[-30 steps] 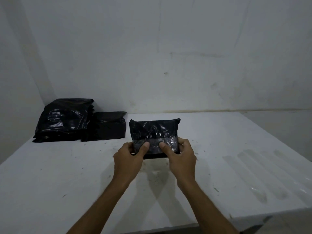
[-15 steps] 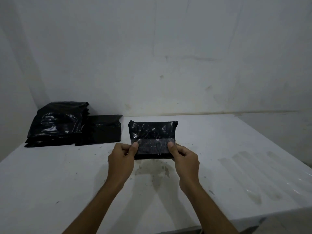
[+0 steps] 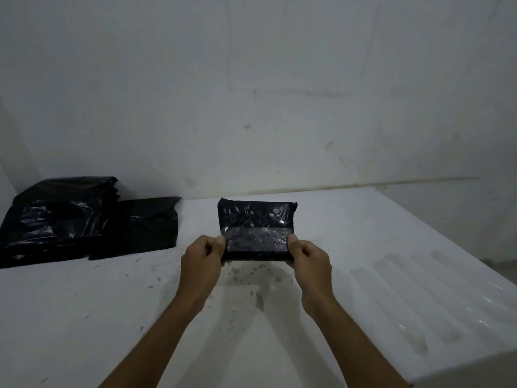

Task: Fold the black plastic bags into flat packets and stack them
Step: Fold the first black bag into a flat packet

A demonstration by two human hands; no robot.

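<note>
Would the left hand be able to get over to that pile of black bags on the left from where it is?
Probably yes. Nothing lies on the bare table between the left hand and the pile of black bags. But that hand now pinches the folded packet together with the right hand.

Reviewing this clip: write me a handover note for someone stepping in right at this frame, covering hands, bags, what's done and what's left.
Left hand: pinches the packet's left edge.
Right hand: pinches its right edge.
The packet is folded and held up over the table.
Stack of black bags lies at the table's far left, with another folded bag right beside it.
Done: this packet looks folded flat.
Left: probably set it on the pile at the left. Whether unfolded bags remain cannot be told.
</note>
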